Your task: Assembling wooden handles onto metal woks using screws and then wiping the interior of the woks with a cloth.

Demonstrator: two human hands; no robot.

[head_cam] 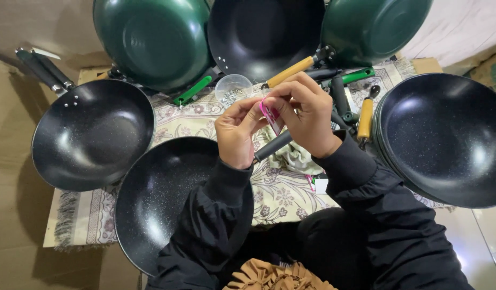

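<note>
Nearest, a black speckled wok (162,198) is seen just below the left hand (236,135), its dark grey handle (273,146) running up beneath both palms. A small pink tag (270,114) is pinched between the fingertips of the left hand and those of the right hand (304,114), both sets of fingers closed on it. Just beyond the fingertips, a clear plastic cup (233,87) is set on the patterned cloth (191,119). Well left of the fingers a second black wok (92,134) is laid; well right, a stack of black woks (446,139). Farthest, above the fingers, two green pans (151,40) (374,27) are propped beside an upright black pan (264,35).
</note>
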